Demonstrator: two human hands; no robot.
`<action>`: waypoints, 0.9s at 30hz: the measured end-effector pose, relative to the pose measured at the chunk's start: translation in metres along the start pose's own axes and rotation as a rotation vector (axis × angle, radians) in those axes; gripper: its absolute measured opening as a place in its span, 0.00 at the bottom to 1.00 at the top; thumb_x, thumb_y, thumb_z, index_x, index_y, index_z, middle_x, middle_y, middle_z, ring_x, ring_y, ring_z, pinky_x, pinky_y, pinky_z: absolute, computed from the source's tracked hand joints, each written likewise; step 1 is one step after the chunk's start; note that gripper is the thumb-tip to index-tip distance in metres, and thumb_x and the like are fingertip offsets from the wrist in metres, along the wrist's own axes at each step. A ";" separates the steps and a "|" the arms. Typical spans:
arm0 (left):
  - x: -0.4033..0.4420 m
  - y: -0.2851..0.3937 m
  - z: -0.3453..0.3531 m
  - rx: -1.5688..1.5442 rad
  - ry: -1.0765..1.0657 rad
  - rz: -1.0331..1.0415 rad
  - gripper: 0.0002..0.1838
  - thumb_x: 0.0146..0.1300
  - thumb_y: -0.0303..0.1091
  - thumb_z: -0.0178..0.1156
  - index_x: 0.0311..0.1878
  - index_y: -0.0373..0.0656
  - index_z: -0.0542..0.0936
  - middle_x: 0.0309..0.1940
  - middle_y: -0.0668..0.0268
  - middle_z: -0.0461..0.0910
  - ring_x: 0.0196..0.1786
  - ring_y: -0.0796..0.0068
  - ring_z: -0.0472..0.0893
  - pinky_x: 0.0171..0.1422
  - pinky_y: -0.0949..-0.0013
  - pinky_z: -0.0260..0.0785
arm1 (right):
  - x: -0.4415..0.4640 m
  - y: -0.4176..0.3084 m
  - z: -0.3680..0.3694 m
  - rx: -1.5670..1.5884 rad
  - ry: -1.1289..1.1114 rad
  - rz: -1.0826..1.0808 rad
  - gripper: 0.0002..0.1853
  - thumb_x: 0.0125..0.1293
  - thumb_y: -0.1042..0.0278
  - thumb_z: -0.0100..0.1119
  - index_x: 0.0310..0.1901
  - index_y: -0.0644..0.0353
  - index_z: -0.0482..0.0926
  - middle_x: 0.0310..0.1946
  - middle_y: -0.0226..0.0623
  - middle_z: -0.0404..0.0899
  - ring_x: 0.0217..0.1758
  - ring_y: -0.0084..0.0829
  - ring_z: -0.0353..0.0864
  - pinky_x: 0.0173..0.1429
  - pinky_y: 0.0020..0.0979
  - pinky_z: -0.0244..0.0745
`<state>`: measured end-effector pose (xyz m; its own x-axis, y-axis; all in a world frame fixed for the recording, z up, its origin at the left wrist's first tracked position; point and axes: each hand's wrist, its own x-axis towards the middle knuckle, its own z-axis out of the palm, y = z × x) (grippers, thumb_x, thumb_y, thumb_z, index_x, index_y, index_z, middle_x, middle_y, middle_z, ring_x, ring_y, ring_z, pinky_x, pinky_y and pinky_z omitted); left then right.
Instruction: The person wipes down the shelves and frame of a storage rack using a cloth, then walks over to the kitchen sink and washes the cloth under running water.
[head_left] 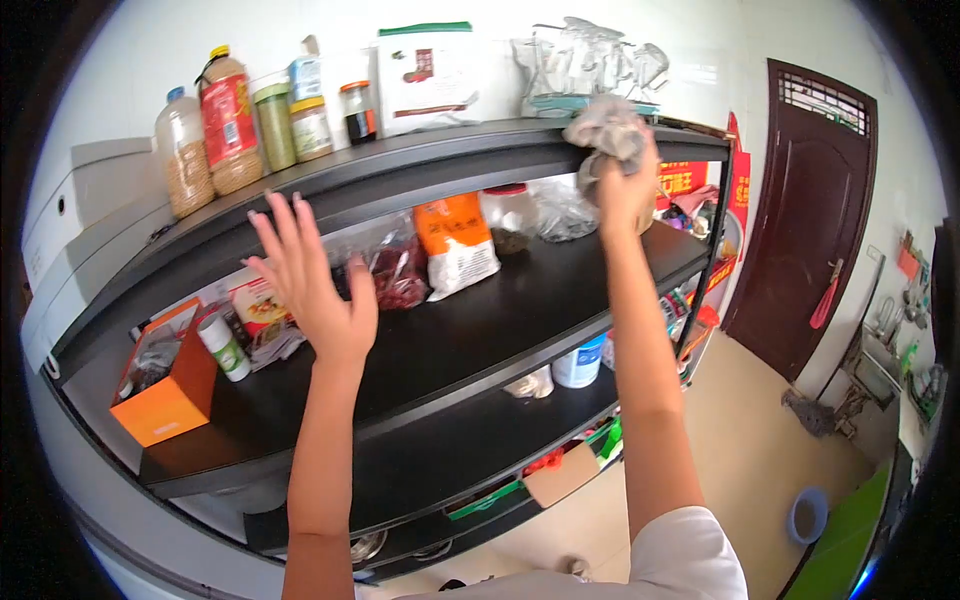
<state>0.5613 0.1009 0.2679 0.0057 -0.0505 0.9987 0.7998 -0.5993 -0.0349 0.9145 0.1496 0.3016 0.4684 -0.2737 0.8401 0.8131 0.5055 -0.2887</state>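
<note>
My right hand (628,180) is closed around a crumpled grey cloth (608,132), which touches the front edge of the black shelf rack's top board (450,150) near its right end. Just behind the cloth stand some clear plastic packages (590,65). My left hand (312,280) is held up with its fingers spread and nothing in it, in front of the rack's left part. Behind it, partly covered, are a leaflet with food pictures (262,305) and a bag of dark red dried goods (400,270).
Jars and bottles, among them a red-labelled bottle (230,120), line the top board beside a white zip bag (425,80). Below are an orange box (170,380), a white-green can (224,348) and an orange-white bag (455,245). A brown door (805,220) and a blue basin (806,515) are at right.
</note>
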 end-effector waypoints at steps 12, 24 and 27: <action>-0.009 0.180 0.141 0.038 -0.169 -0.053 0.39 0.49 0.32 0.53 0.69 0.42 0.60 0.73 0.55 0.49 0.76 0.49 0.41 0.71 0.36 0.22 | 0.064 0.066 -0.050 0.017 -0.551 -0.561 0.45 0.33 0.76 0.66 0.62 0.44 0.68 0.67 0.38 0.60 0.73 0.47 0.52 0.72 0.63 0.34; -0.014 0.202 0.167 -0.023 -0.122 -0.104 0.39 0.49 0.32 0.53 0.69 0.39 0.59 0.71 0.53 0.52 0.75 0.49 0.46 0.72 0.38 0.25 | 0.053 0.087 -0.063 0.137 -0.509 -0.408 0.39 0.42 0.72 0.61 0.64 0.51 0.67 0.67 0.50 0.59 0.73 0.48 0.53 0.71 0.63 0.33; -0.021 0.197 0.176 -0.037 0.005 -0.073 0.36 0.59 0.41 0.52 0.70 0.39 0.56 0.71 0.51 0.52 0.75 0.50 0.47 0.72 0.38 0.25 | 0.033 0.048 -0.056 0.217 -0.736 -0.580 0.46 0.37 0.75 0.63 0.66 0.49 0.63 0.70 0.46 0.53 0.74 0.45 0.50 0.71 0.63 0.33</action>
<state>0.8246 0.1248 0.2462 -0.0549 -0.0096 0.9984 0.7753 -0.6305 0.0366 0.9884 0.1196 0.2893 -0.3813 0.0162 0.9243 0.7334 0.6140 0.2918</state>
